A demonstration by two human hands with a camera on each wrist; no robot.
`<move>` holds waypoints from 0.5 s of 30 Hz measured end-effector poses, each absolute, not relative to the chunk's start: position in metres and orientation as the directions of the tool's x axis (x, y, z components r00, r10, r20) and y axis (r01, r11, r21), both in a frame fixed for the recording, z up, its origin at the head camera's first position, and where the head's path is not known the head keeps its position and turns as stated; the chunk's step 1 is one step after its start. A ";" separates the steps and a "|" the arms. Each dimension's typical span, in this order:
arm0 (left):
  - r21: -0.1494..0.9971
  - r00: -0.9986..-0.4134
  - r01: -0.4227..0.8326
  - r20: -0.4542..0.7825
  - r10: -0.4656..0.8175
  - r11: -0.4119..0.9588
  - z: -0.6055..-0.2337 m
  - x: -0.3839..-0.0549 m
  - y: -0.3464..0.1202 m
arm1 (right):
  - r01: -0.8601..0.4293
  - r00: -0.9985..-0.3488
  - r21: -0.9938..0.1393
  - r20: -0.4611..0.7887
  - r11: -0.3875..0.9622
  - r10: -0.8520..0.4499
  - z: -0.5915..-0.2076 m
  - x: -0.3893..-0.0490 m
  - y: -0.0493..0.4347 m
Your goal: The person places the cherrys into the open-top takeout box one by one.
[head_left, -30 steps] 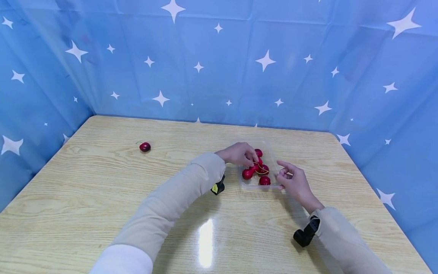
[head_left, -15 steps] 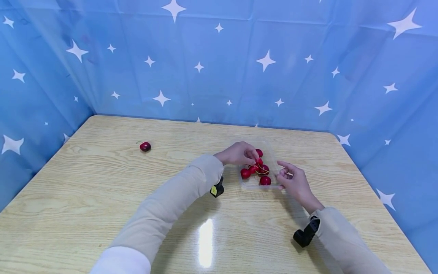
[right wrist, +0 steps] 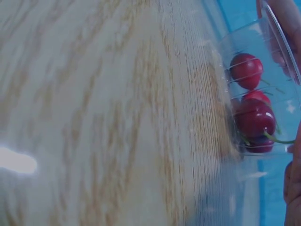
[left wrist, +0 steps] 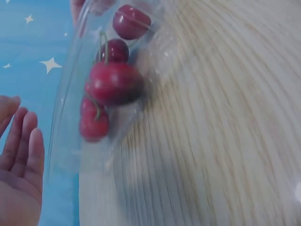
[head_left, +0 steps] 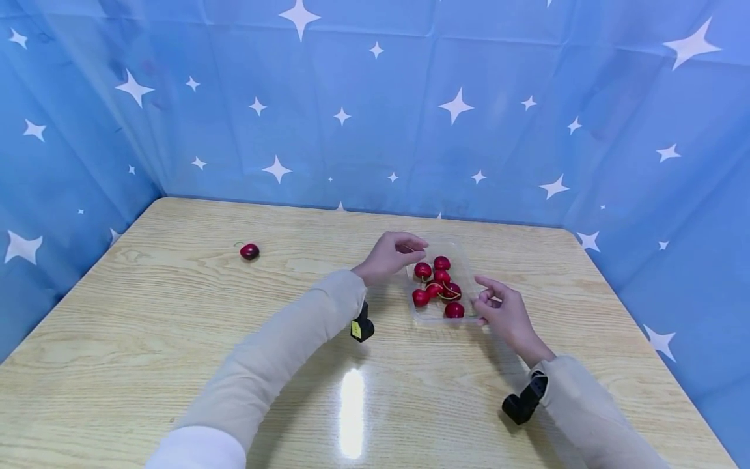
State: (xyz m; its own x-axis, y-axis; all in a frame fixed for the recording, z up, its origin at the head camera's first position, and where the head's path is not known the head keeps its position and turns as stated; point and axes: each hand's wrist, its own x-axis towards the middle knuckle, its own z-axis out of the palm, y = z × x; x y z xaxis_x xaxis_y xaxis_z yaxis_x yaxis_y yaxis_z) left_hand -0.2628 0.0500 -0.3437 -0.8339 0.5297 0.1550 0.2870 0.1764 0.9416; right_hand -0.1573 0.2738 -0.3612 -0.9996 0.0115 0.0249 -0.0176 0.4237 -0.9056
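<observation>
A clear plastic box (head_left: 472,264) on the wooden table holds several dark red cherries (head_left: 454,310), some with green stems. Over its left rim hovers my left hand (head_left: 389,255), with fingers extended and nothing between them. In the left wrist view that left hand (left wrist: 21,165) appears beside the box wall, its fingers apart from the cherries (left wrist: 115,84). At the box's right side, my right hand (head_left: 505,316) pinches the rim near the front corner with thumb and fingers. The right wrist view shows only part of the right hand (right wrist: 294,181) at the frame's edge.
One single cherry (head_left: 249,251) with a stem lies on the far left of the table (head_left: 176,326). Behind the table hangs a blue curtain (head_left: 375,130) with white stars. Each wrist carries a small black camera (head_left: 520,407).
My left hand has drawn back up and left from the cherries, its fingers opening. A cherry at the box's left side, hidden before, now shows. The right hand has stayed in place.
</observation>
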 end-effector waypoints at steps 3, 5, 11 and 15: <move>0.940 -0.855 0.287 0.164 0.492 0.186 -0.345 -0.263 0.036 | -0.024 -0.999 -0.901 0.031 0.432 0.010 -0.362 -0.158 0.273; 0.932 -0.860 0.301 0.173 0.481 0.202 -0.346 -0.262 0.027 | -0.033 -0.999 -0.896 0.041 0.442 0.008 -0.362 -0.158 0.272; 0.904 -0.864 0.331 0.175 0.473 0.271 -0.349 -0.263 -0.005 | -0.059 -0.998 -0.886 0.068 0.461 0.003 -0.361 -0.158 0.272; 0.896 -0.886 0.311 0.153 0.439 0.316 -0.353 -0.266 -0.032 | -0.050 -0.998 -0.886 0.056 0.460 0.000 -0.362 -0.158 0.273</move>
